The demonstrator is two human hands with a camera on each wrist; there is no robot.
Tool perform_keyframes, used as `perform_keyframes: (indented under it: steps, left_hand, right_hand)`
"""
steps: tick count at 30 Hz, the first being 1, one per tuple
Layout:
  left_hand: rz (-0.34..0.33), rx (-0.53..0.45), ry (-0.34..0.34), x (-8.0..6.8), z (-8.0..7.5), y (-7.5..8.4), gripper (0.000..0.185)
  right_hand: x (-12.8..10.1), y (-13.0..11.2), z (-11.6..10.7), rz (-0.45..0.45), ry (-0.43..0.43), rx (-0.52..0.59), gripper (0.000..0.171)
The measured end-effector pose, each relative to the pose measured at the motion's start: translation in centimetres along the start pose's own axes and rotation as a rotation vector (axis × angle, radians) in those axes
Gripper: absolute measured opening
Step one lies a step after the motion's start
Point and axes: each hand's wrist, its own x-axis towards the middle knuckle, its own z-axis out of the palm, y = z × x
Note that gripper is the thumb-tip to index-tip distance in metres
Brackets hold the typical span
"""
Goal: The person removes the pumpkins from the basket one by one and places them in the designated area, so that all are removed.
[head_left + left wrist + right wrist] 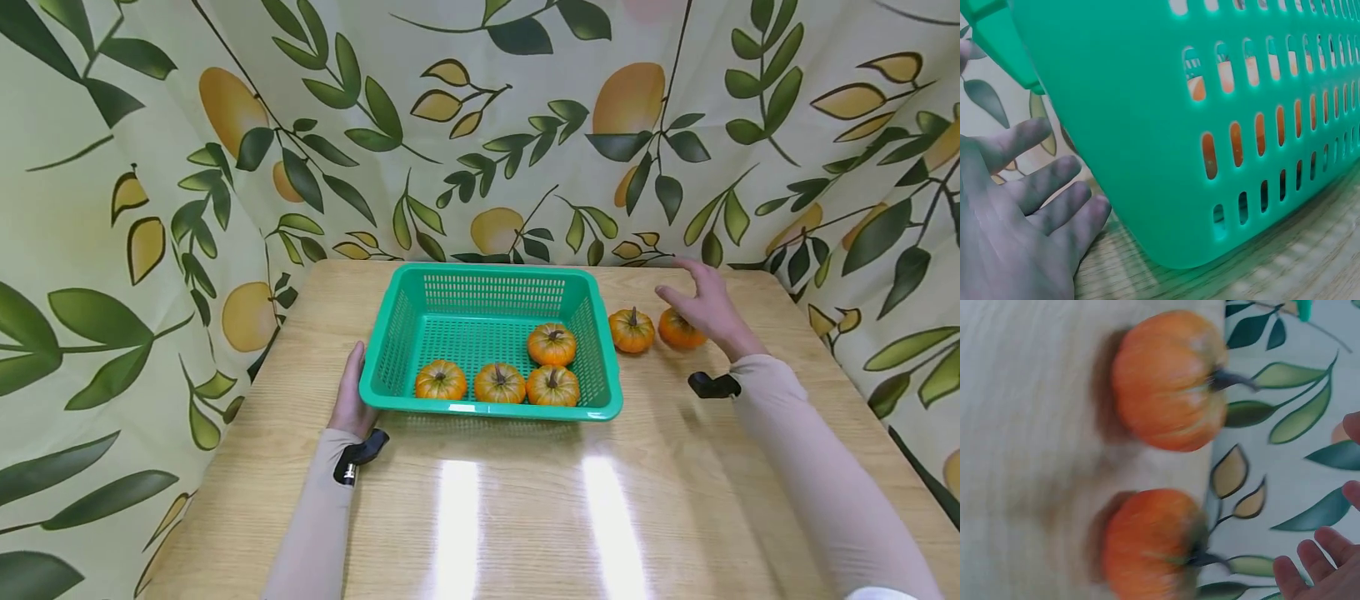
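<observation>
A green plastic basket (491, 407) stands on the table with several small orange pumpkins in it, among them one pumpkin (552, 344) toward its right side. My left hand (352, 396) is at the basket's left wall, fingers extended along it; the left wrist view shows those fingers (1063, 181) beside the basket corner. Right of the basket two more pumpkins sit on the wood, the nearer-to-basket pumpkin (632, 331) and the outer pumpkin (681, 332). Over the outer one hovers my right hand (708, 304), fingers spread and holding nothing. Both pumpkins' dark stems show in the right wrist view.
The light wooden table (525, 508) carries two bright reflections in front of the basket. A leaf-and-fruit patterned curtain (465, 167) hangs along the table's back and sides. Dark wrist mounts sit on the left wrist (362, 450) and the right wrist (712, 385).
</observation>
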Motion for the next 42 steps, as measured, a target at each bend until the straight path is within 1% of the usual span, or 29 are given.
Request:
perform_keyframes:
  steps: [3,7,11,14,17,19,23,27,30,32,36,37,42]
  left_hand:
    - [0.005,-0.006,-0.018,0.4,0.0,0.1,0.070]
    - [-0.013,0.007,-0.014,0.4,-0.2,-0.1,0.060]
    - [-0.013,-0.006,-0.007,0.5,-0.4,-0.1,0.059]
    - [-0.022,0.006,0.008,0.7,-0.5,0.0,0.059]
    - [-0.045,0.016,0.018,0.8,-0.5,0.1,0.057]
    - [-0.058,0.014,0.012,0.8,-0.6,0.1,0.055]
    - [-0.058,-0.010,-0.010,0.7,-0.6,0.0,0.054]
    - [-0.040,-0.045,-0.032,0.7,-0.6,0.2,0.052]
    - [-0.028,-0.049,-0.051,-0.4,-0.7,0.2,0.053]
    - [-0.019,-0.042,-0.056,-0.5,-0.6,0.4,0.054]
    - [-0.008,-0.025,-0.031,0.0,-0.4,0.6,0.059]
    - [-0.010,-0.017,-0.016,0.1,-0.3,0.5,0.059]
    - [-0.036,-0.012,0.021,0.3,-0.1,0.1,0.058]
  right_hand:
    - [0.6,-1.1,-0.4,-0.012,-0.011,0.005,0.071]
    - [1.4,-2.6,-0.5,-0.035,-0.013,0.016,0.070]
    - [2.5,-4.7,-0.8,-0.068,-0.014,0.051,0.066]
    - [3.5,-6.2,-1.1,-0.076,-0.049,0.076,0.065]
    - [4.4,-7.2,-1.2,-0.086,-0.082,0.098,0.065]
    - [4.9,-7.8,-1.2,-0.106,-0.101,0.116,0.065]
    - [5.7,-9.4,-0.7,-0.161,-0.131,0.130,0.064]
    - [6.3,-11.2,0.0,-0.192,-0.190,0.098,0.064]
    - [5.0,-12.5,0.4,-0.215,-0.222,0.055,0.063]
    - [4.4,-13.3,0.5,-0.234,-0.233,0.029,0.062]
    - [3.7,-14.5,0.7,-0.271,-0.260,0.013,0.063]
    - [3.6,-14.7,0.8,-0.274,-0.270,0.010,0.064]
    - [3.0,-15.4,1.4,-0.290,-0.304,0.020,0.063]
